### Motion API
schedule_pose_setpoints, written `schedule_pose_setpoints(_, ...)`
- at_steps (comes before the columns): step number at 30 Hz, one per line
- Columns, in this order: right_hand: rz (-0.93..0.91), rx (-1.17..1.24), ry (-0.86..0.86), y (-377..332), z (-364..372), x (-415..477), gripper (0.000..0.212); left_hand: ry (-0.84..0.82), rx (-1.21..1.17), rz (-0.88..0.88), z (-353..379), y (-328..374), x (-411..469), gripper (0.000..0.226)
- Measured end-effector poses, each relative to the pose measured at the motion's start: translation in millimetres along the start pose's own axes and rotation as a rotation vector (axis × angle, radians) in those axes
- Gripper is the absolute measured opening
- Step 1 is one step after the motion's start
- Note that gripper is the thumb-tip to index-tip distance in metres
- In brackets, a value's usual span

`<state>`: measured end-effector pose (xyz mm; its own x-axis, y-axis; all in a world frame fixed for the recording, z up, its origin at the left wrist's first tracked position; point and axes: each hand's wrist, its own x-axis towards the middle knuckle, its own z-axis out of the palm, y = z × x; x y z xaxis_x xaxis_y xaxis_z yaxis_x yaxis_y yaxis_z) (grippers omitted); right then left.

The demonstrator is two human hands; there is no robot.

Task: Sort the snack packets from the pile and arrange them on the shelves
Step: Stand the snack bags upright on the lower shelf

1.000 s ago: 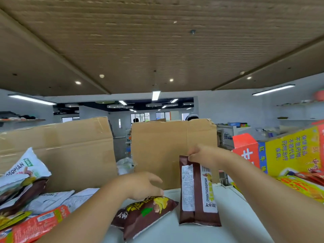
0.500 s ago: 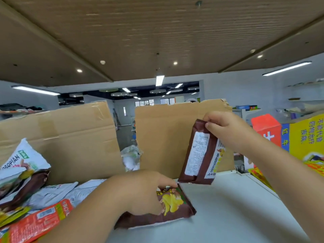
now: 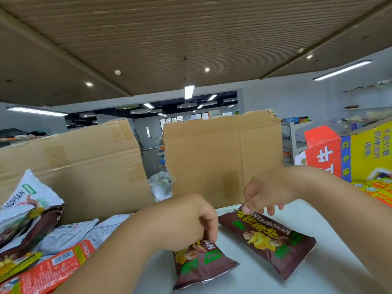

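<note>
A tall cardboard sheet [image 3: 222, 158] stands at the back of a white table [image 3: 331, 240]. In front of the cardboard sheet, two snack bags lie flat on the table, side by side and not touching. The left hand [image 3: 182, 221] curls its fingers round the top end of the near brown packet [image 3: 201, 264]. The right hand [image 3: 265, 189] pinches the top edge of the far brown packet [image 3: 273, 242], which lies closer to the cardboard sheet. Both bags show yellow chips and green marks. Left of the cardboard sheet stands a second cardboard piece [image 3: 74, 166], with a pile of packets [image 3: 31, 225] in front of it and an orange packet [image 3: 48, 270] at the pile's near edge. Right of the cardboard sheet stands a red and yellow box [image 3: 350, 153].
</note>
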<state>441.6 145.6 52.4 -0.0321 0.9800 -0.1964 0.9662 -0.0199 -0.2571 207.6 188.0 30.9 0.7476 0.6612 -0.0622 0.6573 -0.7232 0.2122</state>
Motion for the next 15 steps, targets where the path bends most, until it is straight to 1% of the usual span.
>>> schedule_pose_setpoints(2, 0.003, -0.033, 0.011, -2, 3, 2, 0.035, 0.118, -0.005, -0.004, -8, 0, 4, 0.046)
schedule_pose_setpoints(3, 0.005, -0.05, 0.024, -3, 4, 3, 0.038, 0.149, -0.005, -0.027, -7, 0, 5, 0.043)
schedule_pose_setpoints(4, 0.006, -0.061, 0.031, -5, 5, 4, 0.039, 0.144, 0.012, -0.051, 0, -2, 5, 0.037)
schedule_pose_setpoints(6, 0.006, -0.079, 0.035, -6, 8, 7, 0.037, 0.23, 0.052, -0.122, 3, -11, 8, 0.023)
schedule_pose_setpoints(7, 0.004, -0.078, 0.027, -6, 9, 8, 0.035, 0.242, 0.062, -0.148, -3, -14, 8, 0.018)
schedule_pose_setpoints(8, 0.003, -0.061, 0.007, -7, 10, 9, 0.034, 0.214, 0.064, -0.177, -7, -16, 7, 0.015)
schedule_pose_setpoints(11, 0.032, 0.018, -0.095, -6, 13, 11, 0.031, 0.057, 0.026, -0.13, -4, -18, 7, 0.011)
schedule_pose_setpoints(15, 0.087, 0.021, -0.144, -5, 16, 14, 0.035, -0.013, -0.042, -0.057, -2, -8, 8, 0.022)
